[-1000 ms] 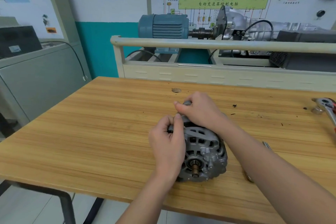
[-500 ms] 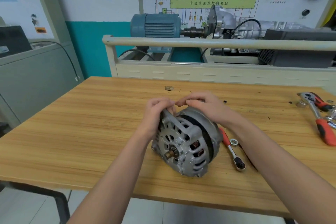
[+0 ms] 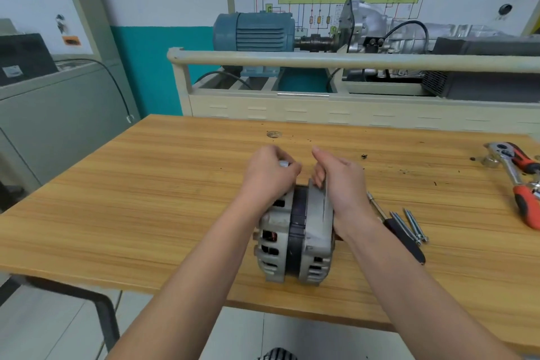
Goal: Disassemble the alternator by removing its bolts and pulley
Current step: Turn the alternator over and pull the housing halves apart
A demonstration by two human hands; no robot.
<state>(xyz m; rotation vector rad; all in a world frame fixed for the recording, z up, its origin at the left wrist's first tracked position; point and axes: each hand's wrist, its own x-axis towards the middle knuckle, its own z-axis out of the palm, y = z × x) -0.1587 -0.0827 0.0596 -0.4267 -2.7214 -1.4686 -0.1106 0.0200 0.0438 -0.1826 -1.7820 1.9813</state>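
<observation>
The left hand pinches a small bolt head atop the alternator; the right hand clasps the rear housing. Best to draw the bolt straight out, bracing the alternator on the surface, then lay it with the bolts right of the grip.

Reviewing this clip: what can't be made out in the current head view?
- Whether the pulley is on the alternator: its end faces point sideways, covered by both hands.
- What the left hand pinches: a small pale bit shows, fingers hide the rest.
- Right hand fingers: curled over the far rim, tips unseen.
- Ratchet: cut off by the right edge.
- Screwdriver handle: partly behind the right forearm.
- Bolts: count unclear, too small.
</observation>
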